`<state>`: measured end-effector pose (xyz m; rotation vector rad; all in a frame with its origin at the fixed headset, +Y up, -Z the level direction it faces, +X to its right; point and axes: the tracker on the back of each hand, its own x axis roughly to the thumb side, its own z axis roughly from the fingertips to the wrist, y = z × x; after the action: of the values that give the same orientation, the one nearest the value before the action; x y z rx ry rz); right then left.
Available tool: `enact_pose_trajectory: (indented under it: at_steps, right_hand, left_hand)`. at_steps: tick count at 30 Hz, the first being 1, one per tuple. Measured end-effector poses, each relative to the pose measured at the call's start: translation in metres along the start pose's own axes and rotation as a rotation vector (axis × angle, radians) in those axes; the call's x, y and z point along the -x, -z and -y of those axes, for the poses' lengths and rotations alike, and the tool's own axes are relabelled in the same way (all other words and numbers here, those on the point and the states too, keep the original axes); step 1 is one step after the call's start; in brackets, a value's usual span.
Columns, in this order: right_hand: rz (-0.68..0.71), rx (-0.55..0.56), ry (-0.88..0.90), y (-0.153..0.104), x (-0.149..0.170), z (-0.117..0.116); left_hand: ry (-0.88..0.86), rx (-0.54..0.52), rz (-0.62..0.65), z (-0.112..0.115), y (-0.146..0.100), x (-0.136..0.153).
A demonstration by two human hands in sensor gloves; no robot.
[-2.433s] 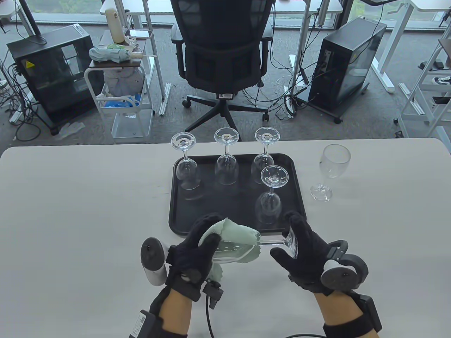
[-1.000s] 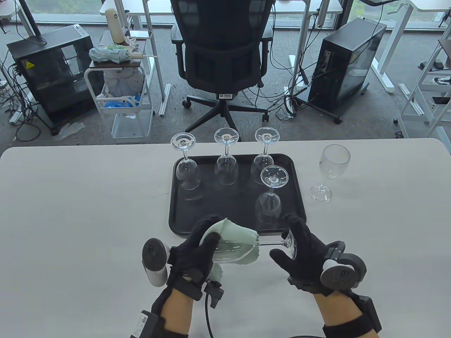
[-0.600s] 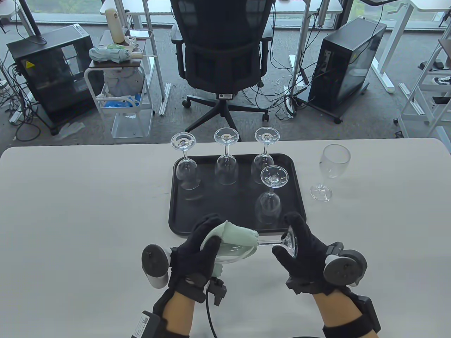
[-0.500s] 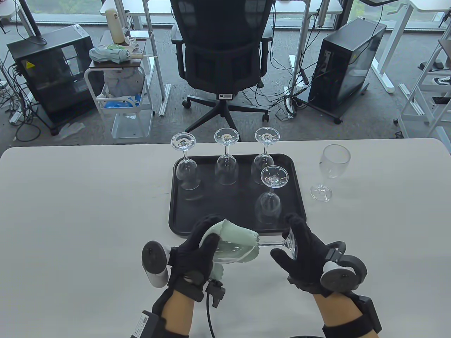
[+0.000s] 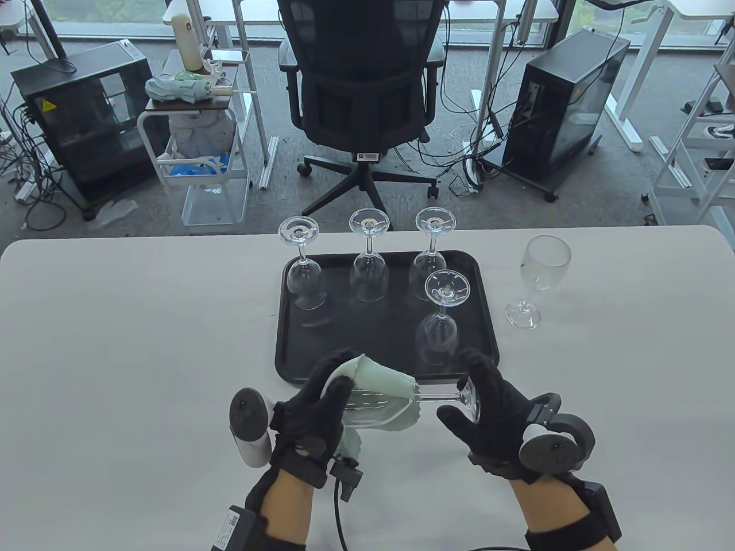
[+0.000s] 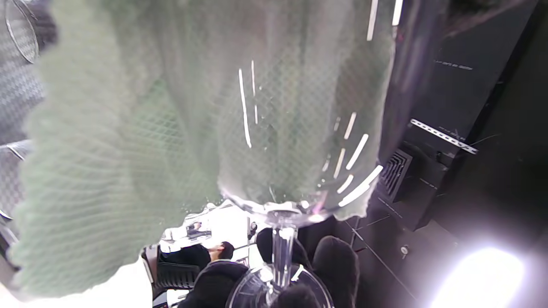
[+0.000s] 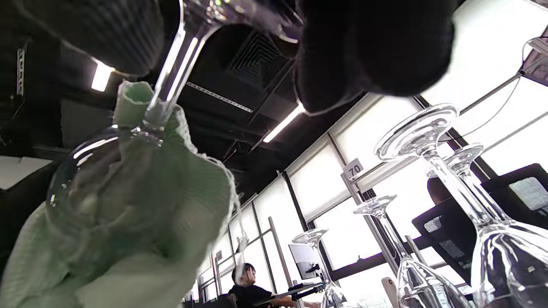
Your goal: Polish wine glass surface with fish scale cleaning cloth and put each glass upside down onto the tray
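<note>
I hold a wine glass (image 5: 373, 408) on its side just above the table, near the front edge of the black tray (image 5: 344, 344). My left hand (image 5: 324, 402) wraps the pale green cloth (image 5: 382, 383) around its bowl (image 6: 291, 128). My right hand (image 5: 476, 402) grips the foot (image 5: 469, 397) and stem (image 7: 175, 64). Several glasses stand upside down on the tray: three along the back (image 5: 367, 270) and one at the right (image 5: 441, 321). One upright glass (image 5: 537, 281) stands on the table right of the tray.
The white table (image 5: 115, 344) stretches to both sides of the tray. Behind the table's far edge are an office chair (image 5: 362, 86), a small trolley (image 5: 195, 143) and computer cases on the floor.
The held glass and both hands have shifted slightly left and the cloth has moved a little over the bowl. The glasses on the tray and the upright one have not moved.
</note>
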<state>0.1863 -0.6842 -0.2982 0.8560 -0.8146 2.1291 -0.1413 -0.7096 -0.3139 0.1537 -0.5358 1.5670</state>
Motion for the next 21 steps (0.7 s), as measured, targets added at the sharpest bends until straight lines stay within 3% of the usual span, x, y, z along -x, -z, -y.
enact_pose_trajectory:
  at_steps: [5, 7, 9, 12, 14, 19, 21]
  right_hand:
    - [-0.411, -0.1, 0.386, -0.001, 0.014, -0.006]
    - [-0.321, -0.126, 0.327, 0.0, 0.013, -0.006]
    - [-0.132, -0.072, 0.094, 0.001, 0.007, -0.003]
    - [0.03, -0.027, -0.05, 0.0, 0.0, 0.0]
    - [-0.042, 0.01, 0.053, -0.001, 0.002, -0.003]
    - [-0.357, -0.027, 0.344, -0.003, 0.014, -0.006]
    - [-0.364, -0.093, 0.36, -0.003, 0.014, -0.006]
  left_hand:
    - [0.124, -0.033, 0.1, 0.003, -0.001, -0.006]
    - [0.12, -0.022, 0.094, 0.001, 0.0, -0.005]
    - [0.103, -0.037, 0.051, -0.002, -0.001, -0.003]
    - [0.015, 0.0, 0.011, -0.003, 0.0, 0.002]
    - [0.021, -0.012, 0.021, -0.001, 0.0, 0.001]
    - [0.082, -0.011, 0.087, 0.002, 0.0, -0.004]
    - [0.107, -0.026, 0.068, 0.0, -0.001, -0.004]
